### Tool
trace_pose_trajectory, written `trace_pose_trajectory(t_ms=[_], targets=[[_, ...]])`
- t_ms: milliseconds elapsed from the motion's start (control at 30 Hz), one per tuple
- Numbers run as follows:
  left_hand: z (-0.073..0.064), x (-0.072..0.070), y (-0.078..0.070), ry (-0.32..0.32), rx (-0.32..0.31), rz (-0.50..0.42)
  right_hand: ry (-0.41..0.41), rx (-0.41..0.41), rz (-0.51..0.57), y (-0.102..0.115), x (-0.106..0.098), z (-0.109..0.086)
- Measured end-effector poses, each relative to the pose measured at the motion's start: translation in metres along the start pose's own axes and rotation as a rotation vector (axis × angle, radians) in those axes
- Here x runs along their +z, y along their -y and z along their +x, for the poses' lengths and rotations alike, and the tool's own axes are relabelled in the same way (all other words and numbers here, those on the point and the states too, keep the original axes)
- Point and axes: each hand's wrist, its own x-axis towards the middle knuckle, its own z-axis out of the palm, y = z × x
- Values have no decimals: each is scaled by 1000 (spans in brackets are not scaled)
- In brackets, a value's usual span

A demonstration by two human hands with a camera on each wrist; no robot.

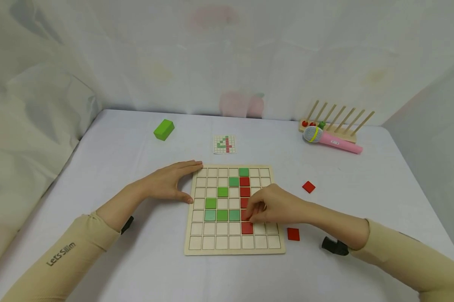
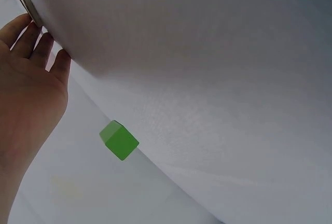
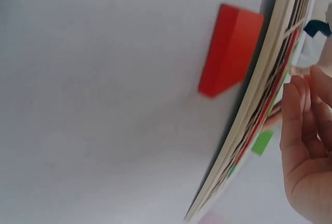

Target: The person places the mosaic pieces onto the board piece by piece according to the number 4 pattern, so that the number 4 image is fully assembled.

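A square wooden grid board [image 1: 216, 242] lies flat on the white table. Green tiles [image 1: 210, 203] form a diagonal and a short row on it; red tiles [image 1: 244, 181] run down one column. My left hand [image 1: 170, 180] rests at the board's upper left edge with its fingers extended and thumb apart. Over the lower part of the red column, my right hand [image 1: 270, 204] has its thumb and index fingertips close together at the red tile [image 1: 247, 228]. Whether they pinch that tile is unclear. In the right wrist view the right hand [image 3: 308, 141] shows bent fingers above the board.
A small pattern card [image 1: 224, 144] lies beyond the board, and a green block [image 1: 164, 129] is at the back left. Loose red tiles [image 1: 308, 187] lie right of the board. A pink microphone [image 1: 336, 142] leans by a wooden peg rack [image 1: 347, 136] at back right.
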Motion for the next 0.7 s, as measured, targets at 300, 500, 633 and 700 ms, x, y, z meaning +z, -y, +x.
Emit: trace_pose_trajectory(t_ms=[300,500,633,700], targets=[[1,1,2,2,-5,5,-14,-25,-4,-20,-16,-29],[1,1,2,11,-9,2,43,-43,37,-38,-28,-52],[1,1,2,10,-7,8,99,-61,68,-51,-34,-63],[1,1,2,11,-6,10,119,-69,74,-57,-35,-68]])
